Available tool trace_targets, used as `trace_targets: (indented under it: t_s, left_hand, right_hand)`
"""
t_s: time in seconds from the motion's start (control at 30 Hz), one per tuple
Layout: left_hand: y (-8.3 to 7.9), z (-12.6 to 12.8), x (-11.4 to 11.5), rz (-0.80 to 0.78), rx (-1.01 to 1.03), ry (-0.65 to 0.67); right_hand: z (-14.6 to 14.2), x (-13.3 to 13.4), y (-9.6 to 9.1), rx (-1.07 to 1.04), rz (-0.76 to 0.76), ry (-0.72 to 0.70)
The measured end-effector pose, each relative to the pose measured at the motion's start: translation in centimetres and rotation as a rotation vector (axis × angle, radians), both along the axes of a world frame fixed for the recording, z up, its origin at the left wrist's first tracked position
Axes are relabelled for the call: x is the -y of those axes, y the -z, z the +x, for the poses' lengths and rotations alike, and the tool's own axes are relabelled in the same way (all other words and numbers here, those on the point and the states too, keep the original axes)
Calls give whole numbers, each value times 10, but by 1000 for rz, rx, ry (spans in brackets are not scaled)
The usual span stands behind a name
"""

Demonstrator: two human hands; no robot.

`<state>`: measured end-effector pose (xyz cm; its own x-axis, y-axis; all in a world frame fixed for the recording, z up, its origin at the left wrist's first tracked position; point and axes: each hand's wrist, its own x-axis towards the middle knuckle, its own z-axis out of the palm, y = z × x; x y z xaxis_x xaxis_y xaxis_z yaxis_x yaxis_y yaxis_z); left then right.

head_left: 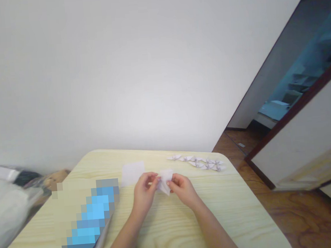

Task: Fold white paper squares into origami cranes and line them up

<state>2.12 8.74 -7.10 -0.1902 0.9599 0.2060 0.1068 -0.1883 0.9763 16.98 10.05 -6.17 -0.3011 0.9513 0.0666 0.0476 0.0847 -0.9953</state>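
White paper (pixel 164 183), folded small, is pinched between the fingertips of both hands: my left hand (pixel 144 192) and right hand (pixel 183 189) are closed on it, holding it just above the pale wooden table (pixel 174 230), with the grip tight enough to keep the layers together. Just past my left hand lies a flat square sheet (pixel 132 173), within easy reach, and off to the left sits a blurred blue object (pixel 92 214). Farther on, near the table's far edge, paper cranes (pixel 196 162) lie in a loose row, set back from where my hands work.
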Motion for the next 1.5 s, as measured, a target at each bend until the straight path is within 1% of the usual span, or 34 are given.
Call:
trace_targets:
  t_s: [0.17,0.47,0.53,0.67,0.73,0.8,0.87,0.9,0.97,1.0,1.07,1.23,1.33,1.5]
  left_hand:
    - [-3,4,2,113,-134,67]
    - [-6,3,4,118,-176,55]
    - [-8,2,4,117,-193,55]
    - [-11,1,4,109,-205,58]
    - [-11,0,4,100,-199,60]
    - [-10,1,3,89,-199,69]
    - [-9,2,3,81,-201,88]
    - [-9,2,3,77,-198,104]
    - [-8,3,4,71,-187,141]
    - [-8,4,4,66,-180,157]
    - [-9,5,5,43,-164,185]
    - [-13,5,5,-42,-138,211]
    - [-13,4,5,-58,-138,206]
    - [-12,4,3,-54,-140,253]
  right_hand:
    - [1,0,-4,57,30,7]
    - [1,6,-10,148,123,-34]
    - [0,8,-13,164,107,-58]
    - [6,14,-22,192,16,-118]
    - [12,14,-27,215,5,-84]
    - [18,13,-31,233,86,35]
    - [22,11,-35,266,245,161]
    - [22,10,-37,290,326,190]
    - [21,9,-38,331,439,160]
    - [19,9,-38,341,463,129]
    - [16,9,-37,342,473,97]
    - [15,11,-34,331,442,94]
    - [15,11,-34,326,435,92]
    - [14,10,-34,340,433,99]
